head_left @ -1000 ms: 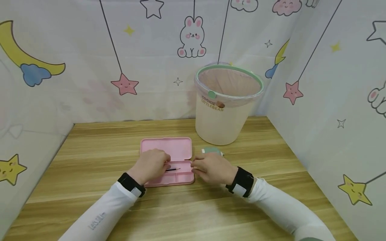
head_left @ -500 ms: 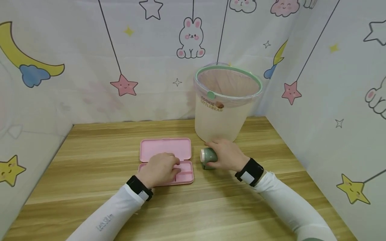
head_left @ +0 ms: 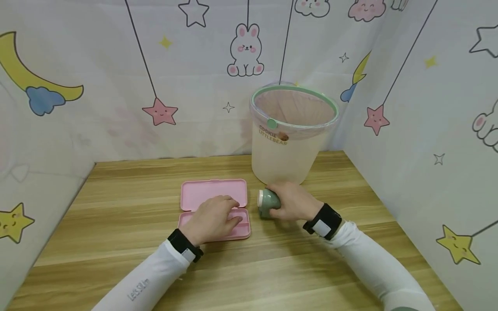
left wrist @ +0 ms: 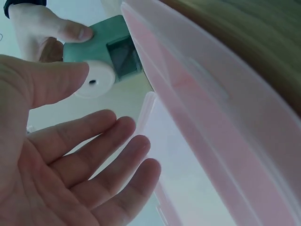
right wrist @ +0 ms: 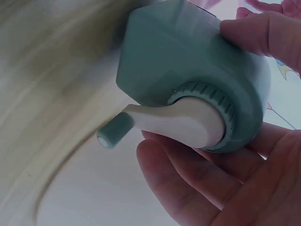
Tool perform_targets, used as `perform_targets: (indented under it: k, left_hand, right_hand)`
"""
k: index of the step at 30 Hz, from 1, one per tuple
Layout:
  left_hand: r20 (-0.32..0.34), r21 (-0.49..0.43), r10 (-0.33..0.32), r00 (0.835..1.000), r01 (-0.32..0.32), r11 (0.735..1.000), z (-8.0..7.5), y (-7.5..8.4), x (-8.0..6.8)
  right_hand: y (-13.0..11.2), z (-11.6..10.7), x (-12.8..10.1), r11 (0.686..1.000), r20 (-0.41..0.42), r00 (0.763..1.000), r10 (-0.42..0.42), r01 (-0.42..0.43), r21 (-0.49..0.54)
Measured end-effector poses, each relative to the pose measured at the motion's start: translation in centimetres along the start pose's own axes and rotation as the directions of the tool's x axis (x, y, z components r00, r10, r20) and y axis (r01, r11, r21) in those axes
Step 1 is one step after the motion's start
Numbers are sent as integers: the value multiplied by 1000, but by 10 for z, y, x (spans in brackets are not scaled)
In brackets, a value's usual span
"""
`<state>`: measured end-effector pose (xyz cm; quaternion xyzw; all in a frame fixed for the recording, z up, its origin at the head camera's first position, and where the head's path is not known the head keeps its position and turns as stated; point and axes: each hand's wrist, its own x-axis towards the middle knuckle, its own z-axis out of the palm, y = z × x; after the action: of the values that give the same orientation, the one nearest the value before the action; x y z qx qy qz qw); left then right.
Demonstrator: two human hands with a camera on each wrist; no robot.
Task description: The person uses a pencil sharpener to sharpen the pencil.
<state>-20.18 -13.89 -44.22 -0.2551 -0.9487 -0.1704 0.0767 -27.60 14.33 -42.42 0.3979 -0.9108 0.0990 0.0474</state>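
Now the green crank sharpener (head_left: 267,203) is being gripped by the right hand (head_left: 293,201), lifted slightly and tilted beside the open pink case (head_left: 215,209), while the left hand (head_left: 213,219), fingers relaxed, is being rested flat on its tray; sharpening is judged imminent.

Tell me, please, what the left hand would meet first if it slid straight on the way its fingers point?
Probably the green sharpener held by the right hand: the left hand lies on the pink case, fingers aimed right and slightly away. Depth is unclear.

green crank sharpener (head_left: 268,204) lay tipped just right of pink case (head_left: 214,194); case lay open, lid flat behind tray.
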Motion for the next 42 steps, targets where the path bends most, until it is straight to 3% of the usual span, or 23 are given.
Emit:
perform_targets:
  k: [5,10,14,21,32,42]
  left_hand:
    - [-108,-42,37,993,-41,998,-4,7,4]
    - [-239,-51,116,964,-132,990,-7,17,7]
    - [-294,-78,153,943,-183,980,-9,26,10]
    - [-307,-109,150,940,-191,976,-11,37,11]
    - [-248,-196,62,967,-113,974,-12,45,12]
    - [-306,-261,21,952,-105,960,-13,50,16]
  right_hand:
    - [-2,-15,4,999,-94,995,-32,35,27]
    - [-5,-28,9,997,-162,985,-53,61,41]
    - [-7,-36,13,996,-205,977,-58,71,55]
    - [-13,-44,17,993,-249,967,-51,75,86]
    - [-23,-49,20,993,-299,954,19,16,113]
    - [-32,-52,22,990,-361,933,5,46,132]
